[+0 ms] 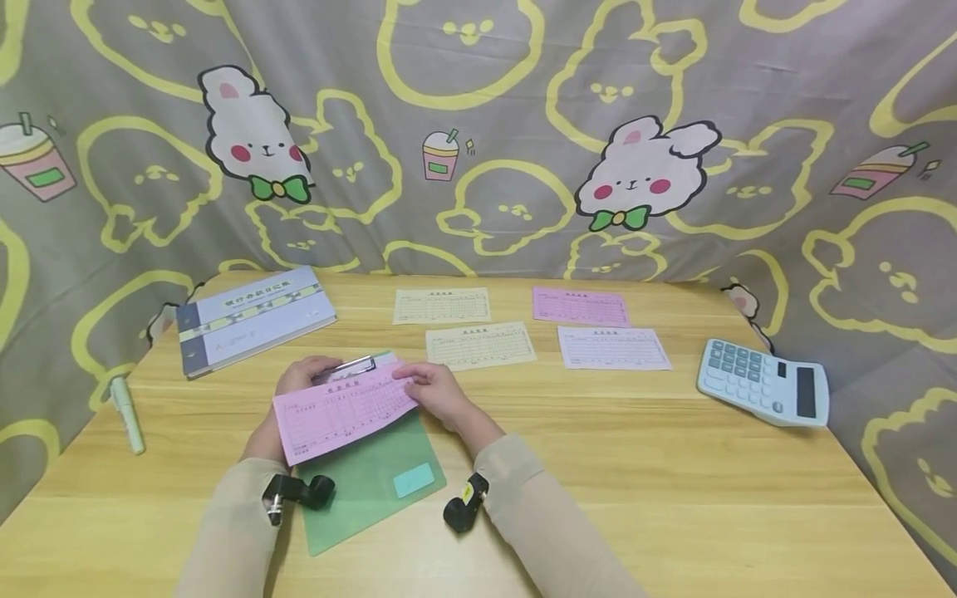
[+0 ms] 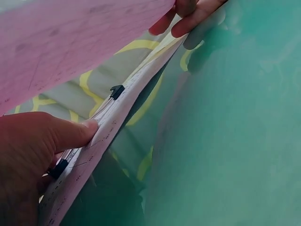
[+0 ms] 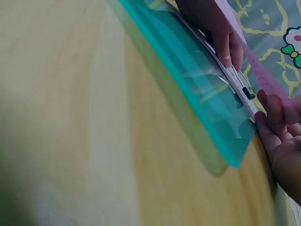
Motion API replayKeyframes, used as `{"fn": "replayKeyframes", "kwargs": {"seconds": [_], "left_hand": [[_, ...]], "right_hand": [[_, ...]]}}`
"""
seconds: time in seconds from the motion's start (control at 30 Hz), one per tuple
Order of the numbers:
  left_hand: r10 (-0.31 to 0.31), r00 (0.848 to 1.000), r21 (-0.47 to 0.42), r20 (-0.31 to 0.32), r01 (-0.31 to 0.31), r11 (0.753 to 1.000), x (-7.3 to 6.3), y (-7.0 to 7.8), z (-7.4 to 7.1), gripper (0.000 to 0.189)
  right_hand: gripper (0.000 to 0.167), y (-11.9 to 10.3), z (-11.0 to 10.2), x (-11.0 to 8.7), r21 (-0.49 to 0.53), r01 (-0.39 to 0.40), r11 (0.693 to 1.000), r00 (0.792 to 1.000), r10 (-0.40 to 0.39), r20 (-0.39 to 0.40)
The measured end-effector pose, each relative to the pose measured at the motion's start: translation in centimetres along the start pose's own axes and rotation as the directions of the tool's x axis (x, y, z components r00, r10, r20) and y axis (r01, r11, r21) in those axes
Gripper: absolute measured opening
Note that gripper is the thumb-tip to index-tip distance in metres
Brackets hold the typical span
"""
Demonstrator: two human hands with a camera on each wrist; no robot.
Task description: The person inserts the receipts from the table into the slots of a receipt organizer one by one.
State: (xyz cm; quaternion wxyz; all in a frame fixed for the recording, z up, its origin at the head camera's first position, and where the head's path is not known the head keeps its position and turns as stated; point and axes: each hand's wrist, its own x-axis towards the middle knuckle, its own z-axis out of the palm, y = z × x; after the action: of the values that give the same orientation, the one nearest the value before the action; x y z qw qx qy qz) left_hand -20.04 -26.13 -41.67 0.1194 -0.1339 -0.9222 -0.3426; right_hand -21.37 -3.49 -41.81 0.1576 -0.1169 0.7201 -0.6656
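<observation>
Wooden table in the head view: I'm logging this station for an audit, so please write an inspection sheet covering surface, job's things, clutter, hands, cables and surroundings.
Surface: light wood-grain table.
Job's things: pink printed paper slip, held over a translucent green plastic folder; silver metal clip at its paper stack.
Clutter: not in hand: blue hardcover book, pale-green marker, pale-blue calculator, two pale-yellow slips, another pink slip, white slip.
Hands: left hand grips the stack beside the clip; right hand pinches the held slip.
Cables: nothing seen.
Surroundings: grey curtain with yellow outlines and white rabbits.
</observation>
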Motion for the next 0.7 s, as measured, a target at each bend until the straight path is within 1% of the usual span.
{"fn": "replayKeyframes", "kwargs": {"seconds": [0.07, 0.13, 0.17, 0.23, 0.3, 0.43, 0.5, 0.57, 0.7], "left_hand": [[-0.037, 0.999, 0.025, 0.000, 0.037, 0.999, -0.05, 0.16, 0.09, 0.042], [-0.048, 0.999, 0.041, -0.003, 0.048, 0.998, -0.06, 0.27, 0.22, 0.037], [-0.042, 0.999, 0.050, -0.006, 0.043, 0.998, -0.04, 0.27, 0.28, 0.034], [-0.014, 1.000, 0.085, -0.011, 0.014, 0.996, 0.02, 0.28, 0.38, 0.030], [0.028, 1.000, 0.130, -0.011, -0.026, 0.991, 0.12, 0.27, 0.46, 0.028], [0.101, 0.995, 0.210, -0.004, -0.098, 0.973, 0.24, 0.38, 0.53, 0.026], [0.119, 0.993, 0.242, 0.001, -0.116, 0.963, 0.24, 0.45, 0.54, 0.026], [0.124, 0.992, 0.259, 0.006, -0.121, 0.958, 0.22, 0.50, 0.54, 0.026], [0.140, 0.990, 0.269, 0.005, -0.136, 0.954, 0.18, 0.41, 0.48, 0.024]], "right_hand": [[0.026, 0.04, 0.03, 0.03, -0.009, 0.001, 1.000, 1.000, -0.001, -0.005], [0.027, 0.04, 0.05, 0.02, -0.015, -0.001, 1.000, 1.000, 0.001, -0.014], [0.027, 0.03, 0.06, 0.02, -0.020, -0.002, 1.000, 1.000, 0.002, -0.020], [0.028, 0.01, 0.07, 0.01, -0.024, -0.005, 1.000, 1.000, 0.004, -0.029], [0.029, -0.04, 0.09, -0.01, -0.029, -0.002, 1.000, 0.999, 0.001, -0.038], [0.028, -0.04, 0.14, 0.01, -0.030, 0.006, 1.000, 0.999, -0.007, -0.047], [0.028, 0.01, 0.16, 0.04, -0.028, 0.010, 1.000, 0.999, -0.011, -0.046], [0.028, 0.10, 0.18, 0.09, -0.027, 0.015, 1.000, 0.999, -0.016, -0.044], [0.028, 0.20, 0.26, 0.02, -0.021, 0.031, 0.999, 0.999, -0.032, -0.034]]}}
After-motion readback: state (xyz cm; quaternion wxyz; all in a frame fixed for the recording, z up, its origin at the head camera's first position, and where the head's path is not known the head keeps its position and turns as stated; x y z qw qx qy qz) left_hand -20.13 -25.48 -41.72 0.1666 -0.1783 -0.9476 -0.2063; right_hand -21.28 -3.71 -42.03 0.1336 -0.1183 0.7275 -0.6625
